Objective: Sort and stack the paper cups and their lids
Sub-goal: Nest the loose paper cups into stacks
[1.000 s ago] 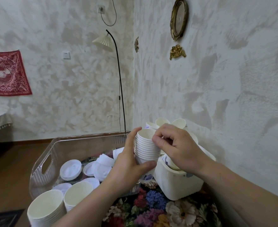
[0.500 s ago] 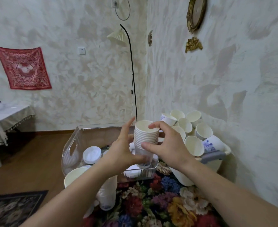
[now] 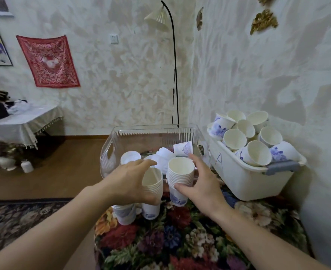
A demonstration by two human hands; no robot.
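A tall stack of white paper cups (image 3: pixel 180 177) with blue print stands on the flowered tablecloth. My right hand (image 3: pixel 202 184) holds it, thumb on the front and fingers round the back. Just to its left is a shorter cup stack (image 3: pixel 152 185), and my left hand (image 3: pixel 131 182) grips it with fingers over the rim and thumb on its side. A third stack (image 3: pixel 124 213) stands partly hidden under my left hand. Behind them, white lids (image 3: pixel 130 156) and one cup lying on its side (image 3: pixel 183 148) sit in a clear plastic bin (image 3: pixel 155 133).
A white tub (image 3: pixel 244 179) at the right holds several loose cups (image 3: pixel 258 152). The wall runs close along the right. A floor lamp (image 3: pixel 175 75) stands behind the clear bin. The table's left edge drops to a wooden floor (image 3: pixel 63 172). A person sits at a far table (image 3: pixel 22 121).
The tall stack, held up in both hands before, now stands low on the tablecloth. My left hand has shifted left onto the neighbouring stack. The view has tilted down.
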